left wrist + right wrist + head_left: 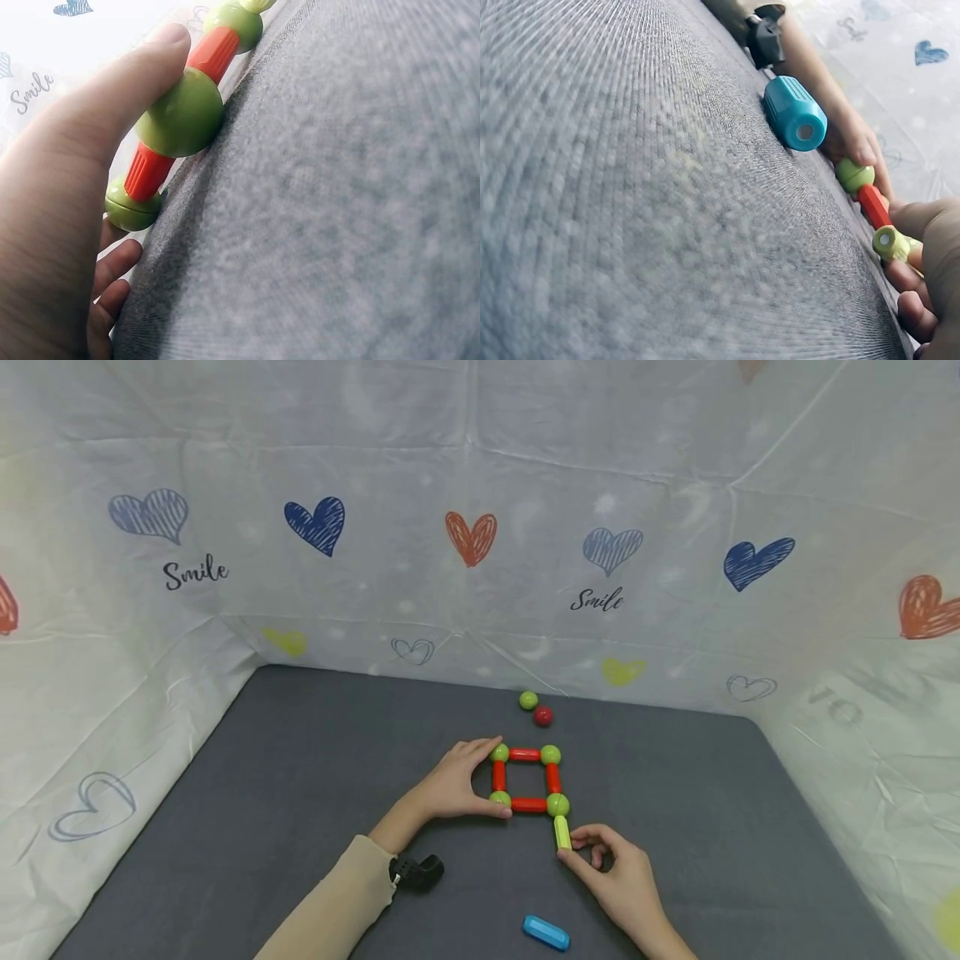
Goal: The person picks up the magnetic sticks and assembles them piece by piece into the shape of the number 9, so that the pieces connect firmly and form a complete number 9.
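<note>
A square of red magnetic sticks (528, 805) with green balls at its corners lies on the grey table. My left hand (453, 783) grips its left side, thumb at the near-left ball (184, 116) and fingertips at the far-left one (500, 752). Between thumb and fingers, my right hand (618, 872) pinches a yellow-green magnetic stick (562, 832). That stick's far end meets the near-right green ball (557, 804), in line with the square's right side. In the right wrist view its near end shows a round metal disc.
A blue magnetic stick (546, 933) lies closer to me, left of my right forearm. Behind the square sit a loose green ball (528, 700) and a red ball (543, 717). A white sheet with printed hearts (471, 537) hangs along the table's back edge.
</note>
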{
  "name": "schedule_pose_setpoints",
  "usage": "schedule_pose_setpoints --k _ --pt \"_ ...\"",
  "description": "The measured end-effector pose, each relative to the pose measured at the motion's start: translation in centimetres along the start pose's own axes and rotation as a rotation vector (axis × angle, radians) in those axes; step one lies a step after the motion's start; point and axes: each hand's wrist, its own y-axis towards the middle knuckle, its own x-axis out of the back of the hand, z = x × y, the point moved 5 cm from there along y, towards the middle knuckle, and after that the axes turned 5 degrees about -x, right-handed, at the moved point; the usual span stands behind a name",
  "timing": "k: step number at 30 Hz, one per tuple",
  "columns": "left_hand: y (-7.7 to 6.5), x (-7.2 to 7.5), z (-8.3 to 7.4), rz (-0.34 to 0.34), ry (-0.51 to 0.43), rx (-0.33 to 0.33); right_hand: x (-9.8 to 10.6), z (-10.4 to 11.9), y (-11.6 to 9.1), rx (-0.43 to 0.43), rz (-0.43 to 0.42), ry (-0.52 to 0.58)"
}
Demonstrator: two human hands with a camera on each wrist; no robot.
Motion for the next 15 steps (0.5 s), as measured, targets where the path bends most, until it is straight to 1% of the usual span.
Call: schedule_pose_setpoints --k 8,11,15 --pt "0.0 0.1 -0.1 0.010 -0.003 -0.005 0.8 -0.1 0.4 -0.055 0.022 0.063" --pt "0.0 0.1 -0.1 0.008 0.001 -0.002 1.0 -0.1 1.0 -0.072 0.040 0.076" --pt "0.0 0.0 -0.1 0.002 0.011 -0.004 1.2 0.1 2.3 -0.067 0.042 0.091"
